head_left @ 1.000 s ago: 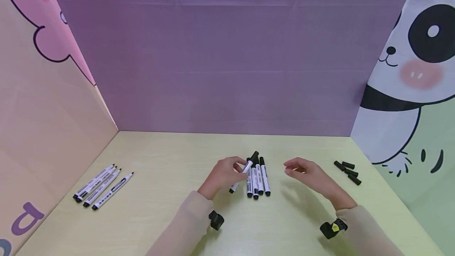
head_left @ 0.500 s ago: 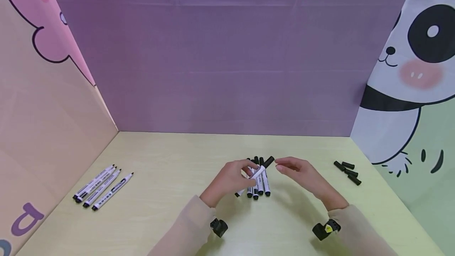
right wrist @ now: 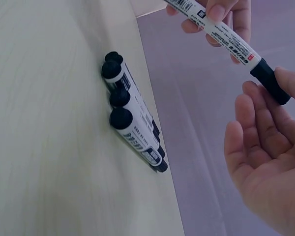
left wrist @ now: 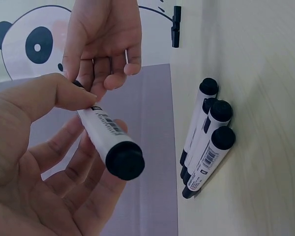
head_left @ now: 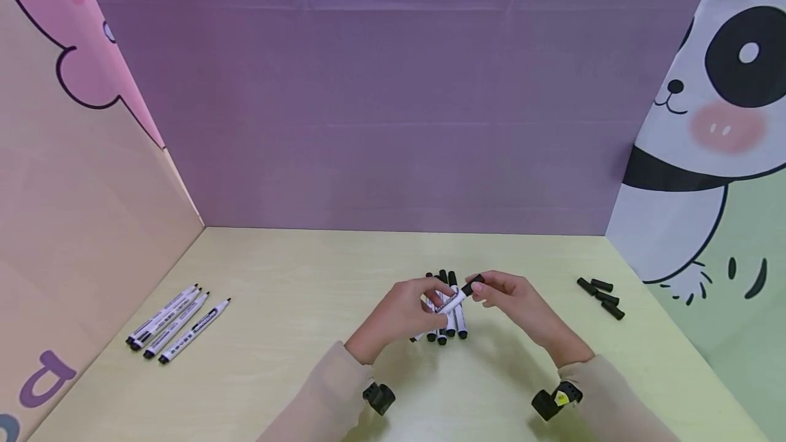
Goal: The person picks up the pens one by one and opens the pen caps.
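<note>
My left hand (head_left: 408,309) pinches the white barrel of a marker (head_left: 453,302) between thumb and fingers, holding it tilted above the table. At the marker's far end is a black cap (right wrist: 269,81), which my right hand (head_left: 512,302) grips between thumb and fingertips; the cap is on the barrel. Below and behind the left hand lie several capped markers (right wrist: 137,140) side by side, partly hidden by that hand in the head view.
Several uncapped markers (head_left: 195,329) lie in a row at the left of the table (head_left: 276,387). Several loose black caps (head_left: 606,299) lie at the right. A purple wall (head_left: 393,101) stands behind, with printed panels on both sides.
The left hand has brought the marker to the right, away from the group of markers. My right hand has moved left and taken hold of its black cap.
</note>
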{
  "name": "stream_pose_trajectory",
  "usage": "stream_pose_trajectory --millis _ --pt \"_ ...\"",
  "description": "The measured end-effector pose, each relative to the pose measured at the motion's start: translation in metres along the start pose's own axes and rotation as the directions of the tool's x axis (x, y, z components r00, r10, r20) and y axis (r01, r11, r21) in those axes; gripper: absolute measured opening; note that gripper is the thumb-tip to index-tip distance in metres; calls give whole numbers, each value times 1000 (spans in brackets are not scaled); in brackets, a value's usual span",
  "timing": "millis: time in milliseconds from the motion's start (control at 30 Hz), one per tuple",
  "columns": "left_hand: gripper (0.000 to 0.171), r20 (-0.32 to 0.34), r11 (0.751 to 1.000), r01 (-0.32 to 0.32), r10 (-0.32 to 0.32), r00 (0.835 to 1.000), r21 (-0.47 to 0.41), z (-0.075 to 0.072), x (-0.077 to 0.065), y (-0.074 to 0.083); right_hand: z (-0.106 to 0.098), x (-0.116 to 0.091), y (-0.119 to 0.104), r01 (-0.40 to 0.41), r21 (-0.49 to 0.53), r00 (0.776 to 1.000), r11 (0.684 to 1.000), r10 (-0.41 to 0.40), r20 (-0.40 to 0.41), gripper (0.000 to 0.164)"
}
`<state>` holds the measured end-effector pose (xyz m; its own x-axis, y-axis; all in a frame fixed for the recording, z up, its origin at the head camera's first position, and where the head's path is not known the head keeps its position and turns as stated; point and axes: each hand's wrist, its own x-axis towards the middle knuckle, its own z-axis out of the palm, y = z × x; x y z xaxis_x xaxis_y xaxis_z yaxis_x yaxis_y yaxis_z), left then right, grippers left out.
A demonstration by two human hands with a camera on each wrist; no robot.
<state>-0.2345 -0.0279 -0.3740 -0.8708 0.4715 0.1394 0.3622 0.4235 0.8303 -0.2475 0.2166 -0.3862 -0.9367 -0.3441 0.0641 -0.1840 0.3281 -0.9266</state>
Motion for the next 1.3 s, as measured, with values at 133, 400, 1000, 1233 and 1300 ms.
stream_pose_trajectory --millis 133,400,1000,1233,1300 --pt "30 -9 1000 -2 2 1000 9 -1 -1 0 3 0 -1 21 43 1000 999 -22 11 36" --pt "25 -20 999 -40 40 999 11 1 2 -6 7 0 -2 85 88 996 992 -86 2 36" --pt "39 -29 998 9 -11 1000 -63 11 4 -5 17 -2 -9 85 119 995 989 -79 -60 35" --pt "40 -44 999 -3 1 999 -36 12 5 -4 21 -5 -12 93 133 993 987 -82 -91 33" --pt "38 -40 999 -9 7 999 -48 12 5 -3 22 -6 -12 105 138 990 985 -91 -103 30"
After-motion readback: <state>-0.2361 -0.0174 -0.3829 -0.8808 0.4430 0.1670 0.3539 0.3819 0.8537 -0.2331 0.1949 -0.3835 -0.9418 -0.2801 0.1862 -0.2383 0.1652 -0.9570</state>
